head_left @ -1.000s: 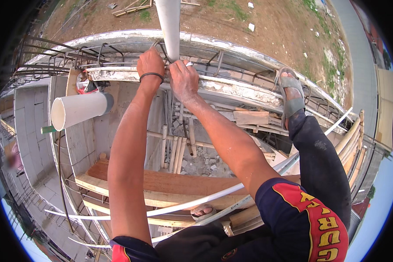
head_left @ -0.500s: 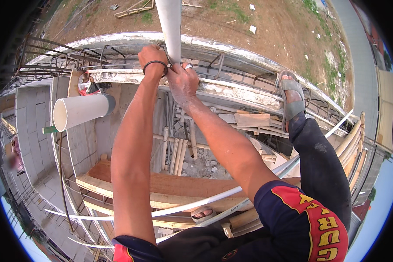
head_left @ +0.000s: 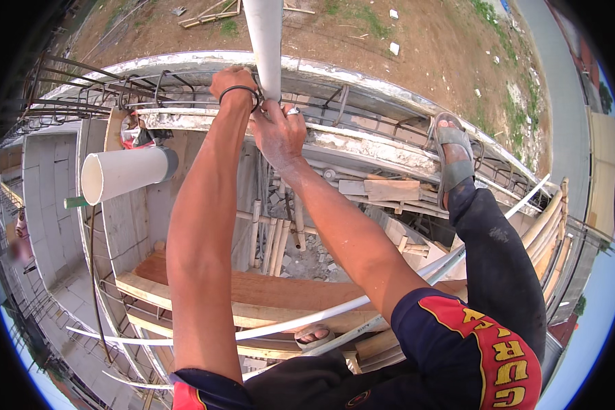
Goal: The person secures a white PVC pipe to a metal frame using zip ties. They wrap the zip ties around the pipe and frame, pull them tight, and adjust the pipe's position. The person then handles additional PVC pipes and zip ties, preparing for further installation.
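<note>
Two-handed, seemingly working at foot of white pipe (head_left: 266,48), upper centre of frame; with left hand (head_left: 233,81) and right hand (head_left: 280,131) curled, cannot tell around what; next, probably calling for steadiness.

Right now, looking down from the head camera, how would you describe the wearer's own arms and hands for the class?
Both hands look ungloved. The left hand has a thin black band at its wrist; the right hand wears a shiny, pale ring. Forearms are bare below short navy sleeves, with yellow-edged red panels and yellow lettering on the right.
</note>
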The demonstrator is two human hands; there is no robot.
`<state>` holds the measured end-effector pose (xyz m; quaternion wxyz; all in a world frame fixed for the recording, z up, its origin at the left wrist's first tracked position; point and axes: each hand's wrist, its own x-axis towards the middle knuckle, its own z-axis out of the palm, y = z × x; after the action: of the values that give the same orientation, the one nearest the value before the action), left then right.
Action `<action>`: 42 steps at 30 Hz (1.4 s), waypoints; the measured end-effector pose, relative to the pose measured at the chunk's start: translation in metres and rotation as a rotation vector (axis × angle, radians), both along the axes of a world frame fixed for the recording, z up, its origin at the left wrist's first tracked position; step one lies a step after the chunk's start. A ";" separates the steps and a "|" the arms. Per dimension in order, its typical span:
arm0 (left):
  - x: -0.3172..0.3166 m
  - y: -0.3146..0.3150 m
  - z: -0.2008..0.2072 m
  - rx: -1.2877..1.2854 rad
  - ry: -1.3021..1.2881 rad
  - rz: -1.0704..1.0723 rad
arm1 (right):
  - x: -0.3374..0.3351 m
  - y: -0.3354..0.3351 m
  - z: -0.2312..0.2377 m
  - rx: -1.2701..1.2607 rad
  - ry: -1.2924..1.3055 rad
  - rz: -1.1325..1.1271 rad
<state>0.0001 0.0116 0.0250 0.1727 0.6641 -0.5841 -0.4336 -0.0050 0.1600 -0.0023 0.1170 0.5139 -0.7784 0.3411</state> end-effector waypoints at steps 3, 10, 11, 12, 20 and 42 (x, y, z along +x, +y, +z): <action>-0.007 0.002 0.014 0.002 0.041 0.016 | -0.003 0.009 0.001 -0.013 0.041 0.065; -0.026 -0.020 0.011 0.040 0.140 0.043 | 0.007 0.005 0.007 0.198 0.040 0.009; -0.030 -0.019 0.015 0.041 0.165 0.078 | 0.008 0.005 0.006 0.250 0.030 0.000; -0.035 -0.013 0.018 0.016 0.109 0.092 | 0.007 0.001 0.007 0.295 0.020 -0.028; -0.002 0.014 0.054 -0.124 0.135 -0.199 | -0.002 0.023 0.010 0.164 -0.084 0.113; 0.055 0.156 0.024 -0.797 0.133 -0.362 | -0.041 0.056 0.030 0.081 -0.813 0.232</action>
<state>0.0549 0.1674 0.0493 0.3738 0.4034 -0.8001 -0.2395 -0.0465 0.2157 0.0278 -0.2590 0.4257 -0.7110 0.4962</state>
